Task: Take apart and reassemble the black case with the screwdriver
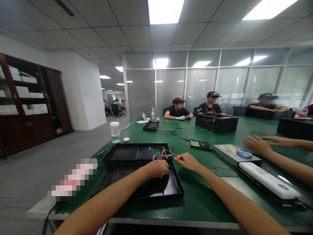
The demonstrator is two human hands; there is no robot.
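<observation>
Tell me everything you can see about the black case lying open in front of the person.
The black case looks like plastic and lies open in two flat, shallow halves on the green table, near its edge. The far half shows moulded ribs and a bundle of coloured wires at its right end. The left hand rests on the near half, while the right hand holds a small screwdriver with an orange handle, its tip pointing towards the wires.
</observation>
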